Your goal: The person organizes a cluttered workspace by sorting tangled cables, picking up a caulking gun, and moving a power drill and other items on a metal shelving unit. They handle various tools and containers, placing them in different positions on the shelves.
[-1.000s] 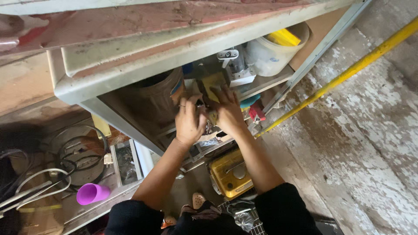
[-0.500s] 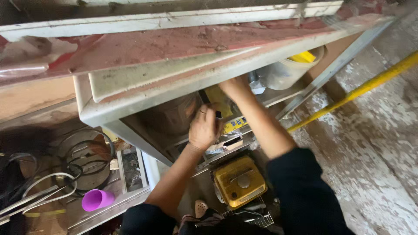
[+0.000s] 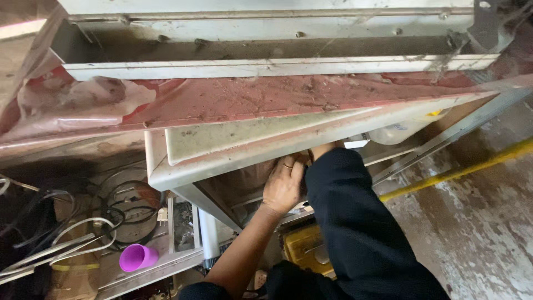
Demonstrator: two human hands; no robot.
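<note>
1. Left hand (image 3: 284, 186): bare, thin ring on one finger.
2. Left forearm bare up to the elbow, dark sleeve bunched at the frame's bottom edge.
3. Right arm: long black sleeve, loose plain fabric, covers to the wrist.
4. Right hand (image 3: 322, 150) mostly hidden.

The view has tipped up and closer: the red worktop (image 3: 266, 103) now fills the upper frame, and a grey metal rail (image 3: 266, 66) has come in above it. The right hand (image 3: 325, 150) has gone deeper under the shelf edge (image 3: 233, 164), only a sliver showing past the dark sleeve (image 3: 355, 222). The left hand (image 3: 284, 186) has moved up against that edge. The yellow box (image 3: 302, 247) is now mostly covered.
</note>
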